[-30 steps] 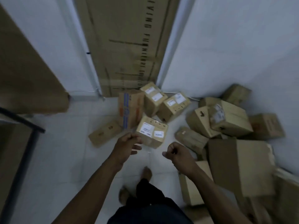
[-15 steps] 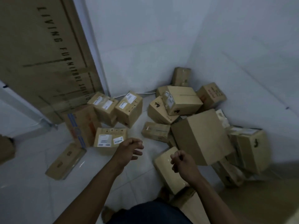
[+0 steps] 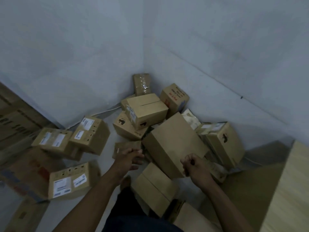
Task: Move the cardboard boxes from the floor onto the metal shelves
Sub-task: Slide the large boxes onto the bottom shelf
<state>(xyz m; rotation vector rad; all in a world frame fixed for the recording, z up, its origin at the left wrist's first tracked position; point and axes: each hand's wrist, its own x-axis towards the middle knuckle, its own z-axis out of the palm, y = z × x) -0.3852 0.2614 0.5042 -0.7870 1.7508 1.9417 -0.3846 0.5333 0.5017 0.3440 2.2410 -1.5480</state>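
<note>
Cardboard boxes (image 3: 147,109) lie tumbled in a heap in the corner of the room, all on the tiled floor (image 3: 78,215); none sits on a shelf, and the metal shelves are out of view. Nearest the hands is a large plain box (image 3: 173,144), tilted against its neighbours, with a small flat box (image 3: 127,146) just left of it and a labelled box (image 3: 70,181) lower left. The left hand (image 3: 130,158) reaches out over the small flat box, fingers loose and holding nothing. The right hand (image 3: 195,166), well apart from it, is curled into an empty fist over the plain box's near edge. The step looks like choosing and reaching for a box. The next move probably calls for spreading both hands to opposite sides of the plain box and lifting it clear without dragging the boxes leaning on it. Grey walls (image 3: 83,56) close the corner.
</note>
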